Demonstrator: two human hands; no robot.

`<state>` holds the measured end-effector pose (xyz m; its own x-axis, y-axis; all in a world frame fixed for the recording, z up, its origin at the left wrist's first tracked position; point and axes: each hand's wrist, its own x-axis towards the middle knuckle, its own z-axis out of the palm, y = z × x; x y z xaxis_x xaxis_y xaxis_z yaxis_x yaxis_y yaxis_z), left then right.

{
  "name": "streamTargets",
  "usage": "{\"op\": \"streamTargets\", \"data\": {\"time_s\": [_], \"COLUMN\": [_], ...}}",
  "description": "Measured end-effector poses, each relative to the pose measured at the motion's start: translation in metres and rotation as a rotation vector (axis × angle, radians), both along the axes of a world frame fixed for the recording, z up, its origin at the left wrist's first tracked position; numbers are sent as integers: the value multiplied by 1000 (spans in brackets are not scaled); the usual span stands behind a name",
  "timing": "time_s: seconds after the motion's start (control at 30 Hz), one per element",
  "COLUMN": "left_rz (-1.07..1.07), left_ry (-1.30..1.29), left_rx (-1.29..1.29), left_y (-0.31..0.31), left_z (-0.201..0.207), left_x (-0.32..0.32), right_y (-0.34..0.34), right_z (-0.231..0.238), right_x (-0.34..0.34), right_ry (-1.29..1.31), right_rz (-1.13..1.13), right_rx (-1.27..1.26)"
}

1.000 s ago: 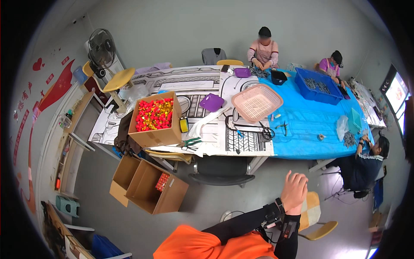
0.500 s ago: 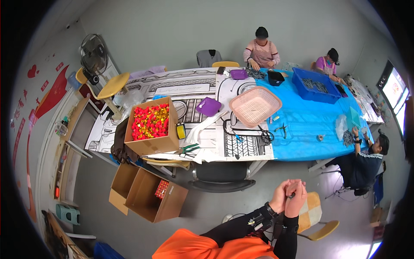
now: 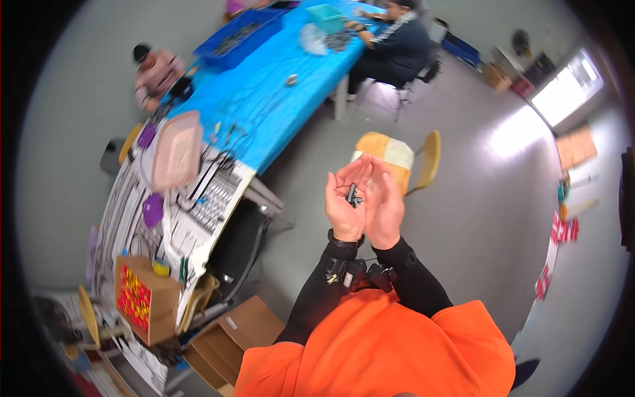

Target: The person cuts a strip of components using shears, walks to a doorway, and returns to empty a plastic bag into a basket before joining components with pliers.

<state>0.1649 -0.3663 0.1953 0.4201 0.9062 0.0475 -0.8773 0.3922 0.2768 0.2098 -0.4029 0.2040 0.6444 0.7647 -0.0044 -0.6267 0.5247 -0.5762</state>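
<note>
My left hand (image 3: 344,206) is cupped palm up in front of my body. A few small dark grey pieces (image 3: 354,195) lie in its palm; their exact kind is too small to make out. Close against it, my right hand (image 3: 385,206) is held with the fingers stretched out and nothing visible in it. Both hands are above the floor, beside a chair with a yellow and white checked seat cushion (image 3: 376,143).
At left runs a long table with a blue cover (image 3: 278,92). On it are a blue bin (image 3: 239,58) of grey pieces and a pink basket (image 3: 177,132). A cardboard box (image 3: 165,301) holds red and gold items. Co-workers sit at the table; a black chair (image 3: 231,264) stands nearby.
My view has swung to the right, and the table now lies at left. My clasped hands have opened into a cup, showing the dark grey pieces in the left palm.
</note>
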Motion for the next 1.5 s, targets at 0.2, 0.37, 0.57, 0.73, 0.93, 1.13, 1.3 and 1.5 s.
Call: {"op": "streamTargets", "data": {"time_s": [0.2, 0.37, 0.57, 0.73, 0.93, 1.13, 1.3, 1.5], "left_rz": [207, 133, -189, -341, -734, -813, -983, -1124], "left_ry": [1068, 1108, 774, 722, 846, 921, 812, 861], "left_rx": [1320, 1666, 1786, 1655, 1097, 975, 1002, 1030], "left_y": [-78, -160, -226, -222, -167, -181, -218, -264], "left_z": [-16, -51, -46, -71, -134, -148, -127, -170], "left_x": [126, 222, 323, 421, 533, 685, 817, 956], "right_y": [-88, -160, -263, -362, -533, -697, -747, -719], "right_z": [-46, -129, -175, -197, -299, -421, -467, -438], "right_x": [118, 208, 322, 427, 495, 398, 346, 471], "right_ry": [488, 216, 432, 538, 544, 143, 160, 224], "right_rz": [259, 163, -144, -558, -746, -265, 124, -687], "right_rx": [146, 397, -12, -420, -698, -2243, -2250, -2229]}}
